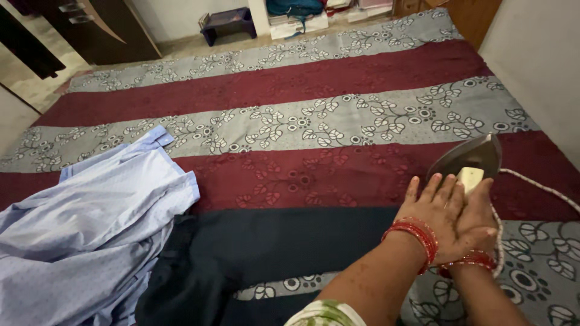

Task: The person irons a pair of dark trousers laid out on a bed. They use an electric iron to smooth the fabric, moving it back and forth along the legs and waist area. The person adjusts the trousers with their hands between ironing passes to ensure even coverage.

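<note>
My left hand [434, 206] lies flat with its fingers straight and slightly apart, red bangles on the wrist. It rests over my right hand [483, 218], which reaches to the cream base of an electric iron [472, 156]. The iron stands tilted up on the bed, its grey soleplate facing me. How my right hand's fingers sit on the iron is hidden by the left hand. A dark navy garment [266, 247] is spread on the bed just left of both hands. A light blue shirt [90, 223] lies crumpled at the left, partly over the navy cloth.
The bed is covered by a maroon and grey leaf-patterned sheet [314, 127]. The iron's white braided cord [544, 188] trails off to the right. A wall runs along the right side. A dark wardrobe [103, 27] and a small purple stool [226, 23] stand beyond the bed.
</note>
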